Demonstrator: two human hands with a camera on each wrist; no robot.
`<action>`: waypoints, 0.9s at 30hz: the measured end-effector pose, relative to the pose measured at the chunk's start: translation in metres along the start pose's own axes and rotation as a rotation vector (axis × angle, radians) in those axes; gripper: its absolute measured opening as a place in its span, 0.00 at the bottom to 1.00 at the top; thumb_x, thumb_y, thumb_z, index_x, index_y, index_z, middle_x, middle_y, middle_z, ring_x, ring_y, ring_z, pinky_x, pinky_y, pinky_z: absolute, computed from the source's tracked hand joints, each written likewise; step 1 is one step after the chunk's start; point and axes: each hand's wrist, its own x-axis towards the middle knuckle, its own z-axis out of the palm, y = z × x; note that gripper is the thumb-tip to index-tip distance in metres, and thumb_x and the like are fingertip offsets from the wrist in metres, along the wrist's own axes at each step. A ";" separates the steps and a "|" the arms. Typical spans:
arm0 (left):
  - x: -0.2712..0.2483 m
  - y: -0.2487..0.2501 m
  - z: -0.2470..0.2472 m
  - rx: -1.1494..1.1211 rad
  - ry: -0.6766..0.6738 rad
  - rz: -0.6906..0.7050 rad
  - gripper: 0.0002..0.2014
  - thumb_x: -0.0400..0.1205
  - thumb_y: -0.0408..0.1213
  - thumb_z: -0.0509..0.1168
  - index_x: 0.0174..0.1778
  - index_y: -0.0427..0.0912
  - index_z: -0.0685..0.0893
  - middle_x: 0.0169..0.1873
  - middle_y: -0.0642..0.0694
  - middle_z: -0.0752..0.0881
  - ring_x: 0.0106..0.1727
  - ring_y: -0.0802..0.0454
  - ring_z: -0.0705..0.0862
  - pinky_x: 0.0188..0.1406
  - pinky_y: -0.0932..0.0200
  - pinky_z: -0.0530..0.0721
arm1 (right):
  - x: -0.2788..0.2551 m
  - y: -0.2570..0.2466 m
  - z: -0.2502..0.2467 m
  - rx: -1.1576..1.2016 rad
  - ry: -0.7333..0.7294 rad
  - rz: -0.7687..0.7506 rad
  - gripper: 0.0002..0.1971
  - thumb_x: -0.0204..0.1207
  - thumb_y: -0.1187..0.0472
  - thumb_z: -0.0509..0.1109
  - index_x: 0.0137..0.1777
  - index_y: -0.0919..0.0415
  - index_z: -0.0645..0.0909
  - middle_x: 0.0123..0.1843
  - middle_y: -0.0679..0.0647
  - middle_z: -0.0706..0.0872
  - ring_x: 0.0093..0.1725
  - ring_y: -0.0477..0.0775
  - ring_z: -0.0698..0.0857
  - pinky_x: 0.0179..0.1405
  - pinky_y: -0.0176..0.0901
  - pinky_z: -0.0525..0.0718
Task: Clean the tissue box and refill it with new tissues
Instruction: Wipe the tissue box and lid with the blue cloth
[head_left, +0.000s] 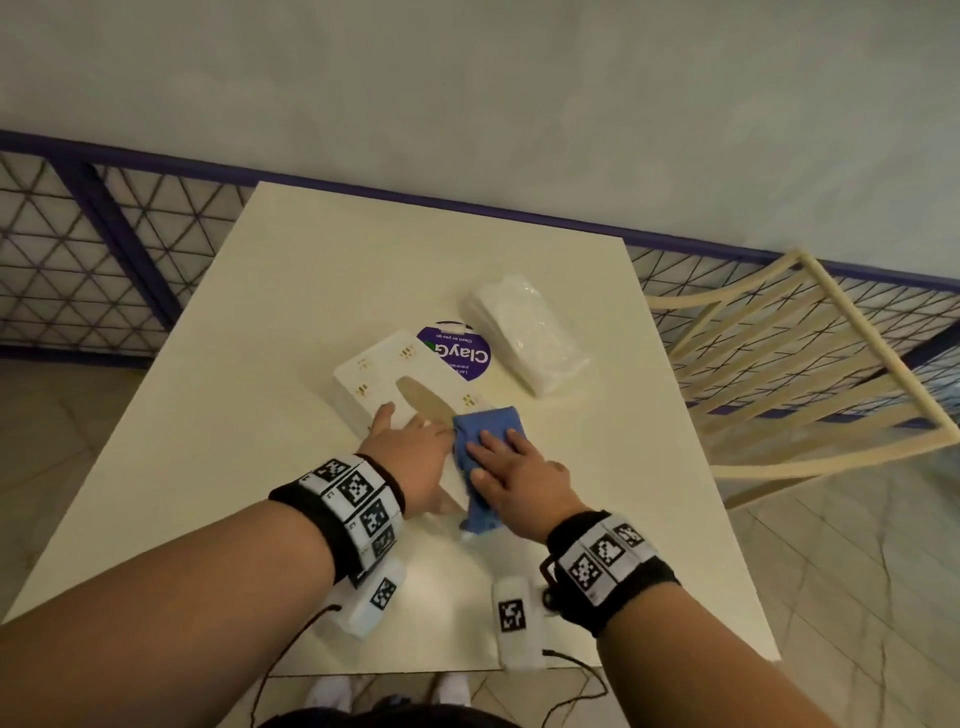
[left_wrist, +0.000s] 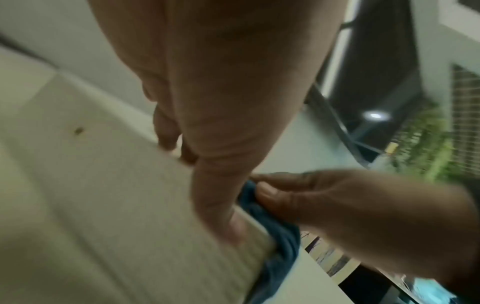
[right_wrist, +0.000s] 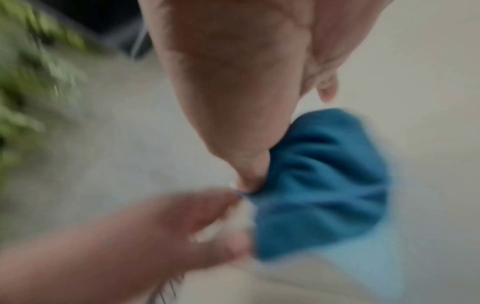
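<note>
A white tissue box with an oval slot lies on the cream table. My left hand rests on its near end, thumb stretched along the top beside the cloth. The fingertips touch the box farther in. My right hand presses a blue cloth against the box's right near corner. Its fingers lie over the cloth and its thumb pinches the folds. A pack of new tissues in clear plastic lies to the right, behind the box.
A round purple sticker shows on the table between box and pack. A cream slatted chair stands off the table's right side. A purple-framed lattice fence runs behind the table. Both wrist views are blurred.
</note>
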 end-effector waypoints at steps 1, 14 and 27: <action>0.000 0.002 0.004 -0.049 -0.018 -0.016 0.41 0.73 0.61 0.66 0.80 0.54 0.58 0.79 0.55 0.64 0.82 0.51 0.56 0.78 0.35 0.44 | 0.002 0.001 0.012 -0.081 -0.037 0.016 0.25 0.85 0.45 0.51 0.82 0.39 0.54 0.86 0.41 0.54 0.85 0.48 0.49 0.80 0.68 0.54; 0.005 -0.001 0.012 -0.019 -0.055 -0.072 0.44 0.75 0.61 0.65 0.82 0.49 0.52 0.82 0.54 0.57 0.84 0.56 0.49 0.79 0.35 0.40 | -0.004 -0.021 0.032 -0.008 0.004 0.004 0.28 0.87 0.51 0.50 0.85 0.53 0.49 0.87 0.51 0.46 0.86 0.51 0.42 0.82 0.52 0.37; 0.007 -0.001 0.013 -0.232 -0.066 -0.119 0.47 0.70 0.52 0.76 0.80 0.44 0.59 0.80 0.41 0.63 0.79 0.41 0.63 0.76 0.52 0.62 | 0.002 -0.008 0.031 0.196 0.059 -0.021 0.26 0.84 0.57 0.59 0.82 0.51 0.61 0.86 0.47 0.55 0.86 0.49 0.45 0.84 0.54 0.51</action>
